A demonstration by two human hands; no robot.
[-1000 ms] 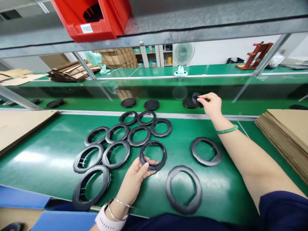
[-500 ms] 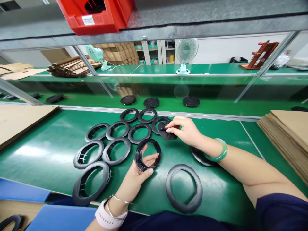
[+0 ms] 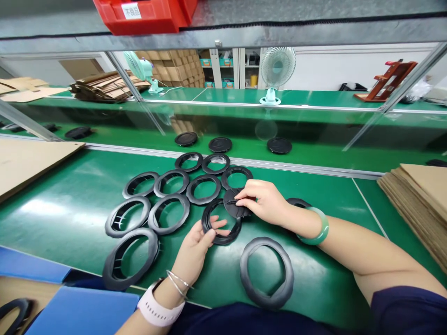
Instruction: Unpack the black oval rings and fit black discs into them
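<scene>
My left hand (image 3: pixel 200 239) grips a black ring (image 3: pixel 226 239) by its left side, the thumb in front and fingers reaching through the opening. My right hand (image 3: pixel 261 200) pinches the small raised grip of a black round disc (image 3: pixel 232 208). The disc overlaps the ring's upper right edge; whether they touch I cannot tell. Just right of the held ring, a grey-black ring (image 3: pixel 267 304) lies flat on the green table. Behind my right wrist, another black round part (image 3: pixel 298 203) is partly hidden. Several similar rings (image 3: pixel 169 228) lie grouped to the left.
Black discs (image 3: pixel 220 144) sit on the green strip beyond the metal rail (image 3: pixel 314 170). Cardboard sheets (image 3: pixel 419 204) are stacked at right, with a cardboard sheet (image 3: pixel 31 163) at left. Blue boxes (image 3: pixel 87 311) stand at front left. A red bin (image 3: pixel 150 16) is on the shelf overhead.
My right hand has brought the disc down toward me, so it now overlaps the held ring. My left hand has tilted the ring and shifted slightly right.
</scene>
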